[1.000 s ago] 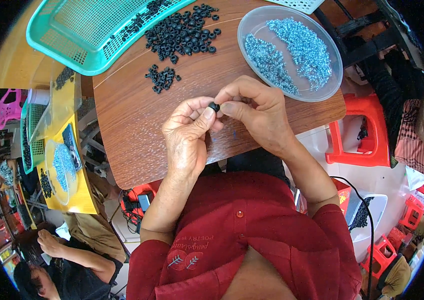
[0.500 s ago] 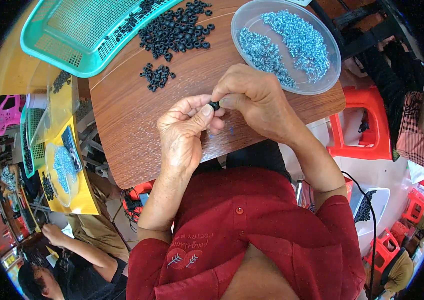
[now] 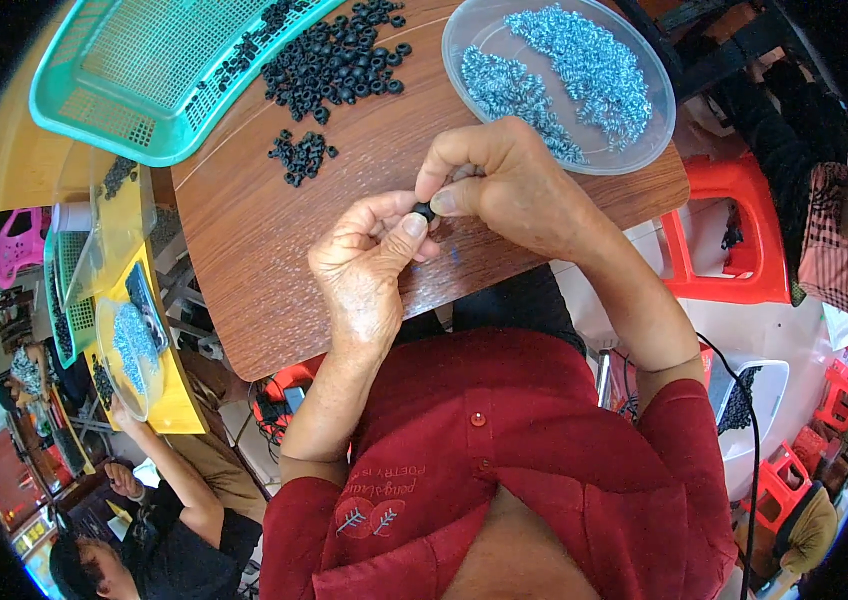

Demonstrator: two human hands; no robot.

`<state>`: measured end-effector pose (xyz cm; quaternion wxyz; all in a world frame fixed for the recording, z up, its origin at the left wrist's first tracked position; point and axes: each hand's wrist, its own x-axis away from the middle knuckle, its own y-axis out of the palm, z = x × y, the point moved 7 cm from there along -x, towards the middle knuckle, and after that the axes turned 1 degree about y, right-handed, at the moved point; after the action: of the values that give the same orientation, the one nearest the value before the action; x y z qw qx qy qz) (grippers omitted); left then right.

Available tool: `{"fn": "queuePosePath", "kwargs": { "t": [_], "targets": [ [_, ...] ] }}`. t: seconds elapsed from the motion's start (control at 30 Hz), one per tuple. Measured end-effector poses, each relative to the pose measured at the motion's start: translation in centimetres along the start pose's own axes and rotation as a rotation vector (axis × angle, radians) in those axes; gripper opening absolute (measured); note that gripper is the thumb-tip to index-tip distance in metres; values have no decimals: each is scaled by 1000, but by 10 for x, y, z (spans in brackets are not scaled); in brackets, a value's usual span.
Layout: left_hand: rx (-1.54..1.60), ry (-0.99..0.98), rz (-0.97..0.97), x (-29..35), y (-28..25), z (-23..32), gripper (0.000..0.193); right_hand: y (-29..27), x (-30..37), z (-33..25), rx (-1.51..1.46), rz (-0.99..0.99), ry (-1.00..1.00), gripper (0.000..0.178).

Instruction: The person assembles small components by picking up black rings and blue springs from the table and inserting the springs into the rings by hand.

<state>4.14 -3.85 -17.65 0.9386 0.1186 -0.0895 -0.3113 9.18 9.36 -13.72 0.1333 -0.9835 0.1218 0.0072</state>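
Above the near part of the brown wood-grain table (image 3: 274, 270), my two hands meet at a small round black plastic piece (image 3: 424, 211). My left hand (image 3: 359, 265) pinches it between thumb and fingers. From the right, the thumb and forefinger of my right hand (image 3: 514, 185) close on the same piece; whether something smaller sits between them is hidden. Beyond my left hand lies a little group of small black ring-like parts (image 3: 301, 157), with a larger pile of rounded black parts (image 3: 344, 68) behind it. A clear round tub (image 3: 651, 150) past my right hand holds many small bluish, spring-like metal pieces (image 3: 594, 65).
A green mesh basket (image 3: 159, 150) with some black parts stands at the far left. Right of the table is a red plastic stool (image 3: 729, 285); a white container (image 3: 769, 385) with black parts is on the floor. A co-worker (image 3: 159, 540) reaches to a yellow table (image 3: 179, 410) at left.
My hands stay pinched on the black piece, with the right fingers slightly shifted. The view has moved a little. The co-worker's arm now stretches farther toward the yellow table.
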Motion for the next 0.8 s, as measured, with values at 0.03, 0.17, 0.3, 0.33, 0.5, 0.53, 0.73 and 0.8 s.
{"fn": "queuePosePath", "kwargs": {
  "t": [0.03,0.17,0.3,0.33,0.5,0.53,0.73,0.8],
  "targets": [
    [0,-1,-2,-1,0,-1,18,0,0,1,13,-5,3,9],
    [44,-80,-14,-4,-1,-5,17,2,-2,7,-48,-11,80,9],
    [116,-119,-31,-5,7,-3,17,-1,-1,15,-160,45,41,8],
    [115,-118,-30,-5,6,-3,17,0,-1,15,-183,35,32,8],
    [103,-141,-13,-6,5,-4,16,1,2,11,-173,22,8,6],
    [103,-141,-13,-6,4,-4,16,1,3,10,-171,43,3,6],
    [78,-157,-30,-8,4,-7,13,3,17,10,-157,133,-31,8],
    [82,-159,-15,-8,3,-9,11,2,20,12,-122,156,-44,9]
  ]
}}
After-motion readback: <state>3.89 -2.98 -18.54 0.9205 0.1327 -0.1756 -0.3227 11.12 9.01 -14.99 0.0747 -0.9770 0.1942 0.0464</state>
